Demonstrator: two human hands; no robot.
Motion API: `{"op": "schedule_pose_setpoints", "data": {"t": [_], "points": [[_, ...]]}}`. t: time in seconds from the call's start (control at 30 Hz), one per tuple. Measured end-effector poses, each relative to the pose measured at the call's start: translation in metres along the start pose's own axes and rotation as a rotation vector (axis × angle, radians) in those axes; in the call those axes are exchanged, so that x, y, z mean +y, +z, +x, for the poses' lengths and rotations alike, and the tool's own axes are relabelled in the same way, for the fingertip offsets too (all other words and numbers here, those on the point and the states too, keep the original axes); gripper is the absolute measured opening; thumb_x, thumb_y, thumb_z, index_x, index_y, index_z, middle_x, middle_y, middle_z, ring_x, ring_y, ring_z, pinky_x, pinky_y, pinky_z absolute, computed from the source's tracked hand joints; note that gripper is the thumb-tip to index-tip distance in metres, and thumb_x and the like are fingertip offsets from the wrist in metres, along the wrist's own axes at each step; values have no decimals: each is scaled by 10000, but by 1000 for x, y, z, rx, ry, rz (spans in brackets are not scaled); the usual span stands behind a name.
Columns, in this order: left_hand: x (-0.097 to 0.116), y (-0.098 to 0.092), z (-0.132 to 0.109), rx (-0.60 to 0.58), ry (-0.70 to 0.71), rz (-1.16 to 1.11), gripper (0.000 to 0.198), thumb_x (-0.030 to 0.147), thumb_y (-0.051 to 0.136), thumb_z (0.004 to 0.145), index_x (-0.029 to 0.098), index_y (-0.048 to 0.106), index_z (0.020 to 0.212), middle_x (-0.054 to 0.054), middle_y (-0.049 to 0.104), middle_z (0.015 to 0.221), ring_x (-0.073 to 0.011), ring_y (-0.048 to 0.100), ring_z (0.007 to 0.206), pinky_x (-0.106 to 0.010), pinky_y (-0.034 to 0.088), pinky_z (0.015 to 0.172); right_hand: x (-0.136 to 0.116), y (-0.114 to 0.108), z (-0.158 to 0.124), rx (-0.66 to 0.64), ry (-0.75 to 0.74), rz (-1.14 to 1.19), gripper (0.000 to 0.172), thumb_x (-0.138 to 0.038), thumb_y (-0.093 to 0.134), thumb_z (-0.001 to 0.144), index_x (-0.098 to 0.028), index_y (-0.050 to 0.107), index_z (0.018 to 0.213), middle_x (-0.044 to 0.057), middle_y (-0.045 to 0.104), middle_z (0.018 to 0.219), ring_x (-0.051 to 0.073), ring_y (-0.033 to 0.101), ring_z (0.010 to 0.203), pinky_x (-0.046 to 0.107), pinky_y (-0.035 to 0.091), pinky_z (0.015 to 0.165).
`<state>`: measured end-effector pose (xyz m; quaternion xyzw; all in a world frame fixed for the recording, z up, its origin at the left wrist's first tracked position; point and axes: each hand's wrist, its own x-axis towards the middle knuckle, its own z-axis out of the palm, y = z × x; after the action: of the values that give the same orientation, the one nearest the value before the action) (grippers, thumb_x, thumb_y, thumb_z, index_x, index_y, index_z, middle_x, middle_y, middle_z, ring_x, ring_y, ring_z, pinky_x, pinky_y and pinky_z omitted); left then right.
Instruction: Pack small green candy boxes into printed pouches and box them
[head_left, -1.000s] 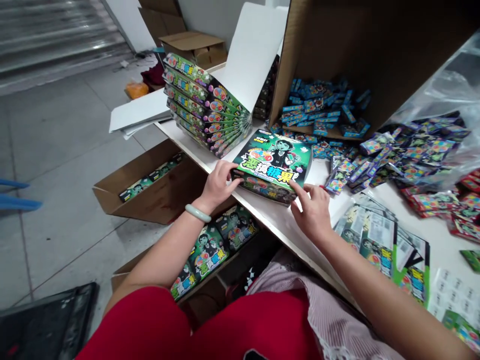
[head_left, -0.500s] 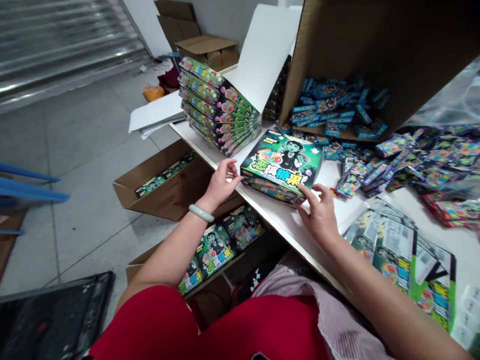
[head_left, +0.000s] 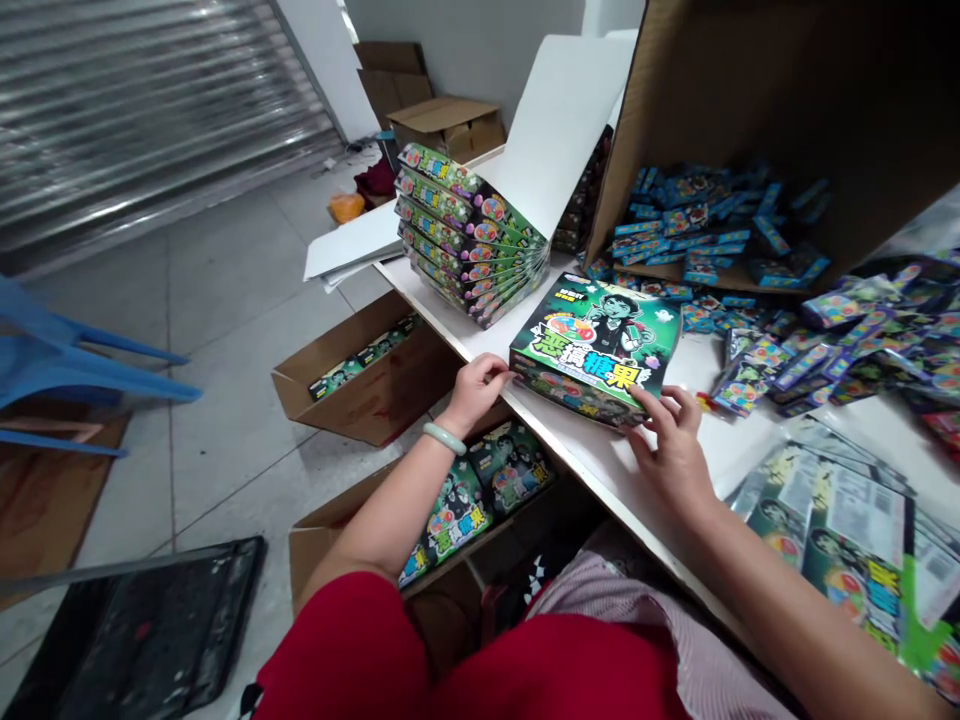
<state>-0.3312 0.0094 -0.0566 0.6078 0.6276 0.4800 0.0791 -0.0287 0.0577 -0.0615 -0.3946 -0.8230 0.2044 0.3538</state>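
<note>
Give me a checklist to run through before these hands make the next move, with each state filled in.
1. Green box shut on top: ok, its printed top lies down.
2. Box resting on the table: ok, though its near left corner sits close to the edge.
3. Right hand on the box: ok, fingertips at its near right corner.
4. Left hand on the box: cannot tell; the fingertips are at the near left corner, contact unclear.
5. Stack of boxes apart from the green box: ok, table shows between them.
6. Box contents: cannot tell, the top hides them.
</note>
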Motion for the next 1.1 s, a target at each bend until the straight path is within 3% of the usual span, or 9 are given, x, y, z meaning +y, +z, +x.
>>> {"op": "schedule_pose_setpoints", "data": {"t": [0.27,0.6,0.67,0.73,0.83,0.97,1.1], "points": [[-5,-4,5,-69,120,51,195,271,663,824,192,577,668,-20,606,698,-168,557,705,-309,449,698,0,-1,0,20,-27,13,495,-202,548,880,-344,452,1344,90,293,1292,283,506,1185,522,469,1001],[-6,1,3,-107,90,57,196,304,640,836,194,560,694,-11,574,708,-169,548,708,-313,462,713,3,-7,1,13,-80,-47,519,-186,538,885,-340,437,1371,99,305,1292,274,495,1174,493,485,978],[-3,-2,5,-97,74,38,186,364,647,831,190,587,801,-25,589,780,-180,566,759,-320,477,737,2,-10,2,22,-94,-117,502,-198,545,887,-339,458,1361,104,310,1295,288,467,1195,491,493,959],[4,-2,11,-58,60,9,307,434,606,857,185,578,1034,-68,607,946,-210,584,899,-359,479,832,0,-12,3,38,-113,-185,489,-202,557,883,-340,481,1346,110,315,1296,311,424,1229,493,499,934],[16,7,21,-7,18,-71,524,496,498,913,203,405,1337,-141,518,1274,-263,505,1191,-431,401,1012,0,-13,4,68,-146,-242,502,-188,576,871,-335,489,1343,116,320,1301,331,376,1260,514,477,943],[30,20,26,-70,-87,-134,675,524,529,891,191,300,1431,-175,406,1427,-289,402,1327,-452,306,1114,2,-9,1,67,-148,-285,512,-162,566,871,-328,487,1349,115,314,1338,325,370,1270,529,429,996],[30,18,27,-188,-165,-131,723,541,539,875,184,285,1449,-171,360,1478,-293,362,1364,-453,257,1151,3,-11,-1,28,-132,-278,504,-158,515,891,-336,477,1362,109,323,1372,324,344,1309,544,374,1046]]}}
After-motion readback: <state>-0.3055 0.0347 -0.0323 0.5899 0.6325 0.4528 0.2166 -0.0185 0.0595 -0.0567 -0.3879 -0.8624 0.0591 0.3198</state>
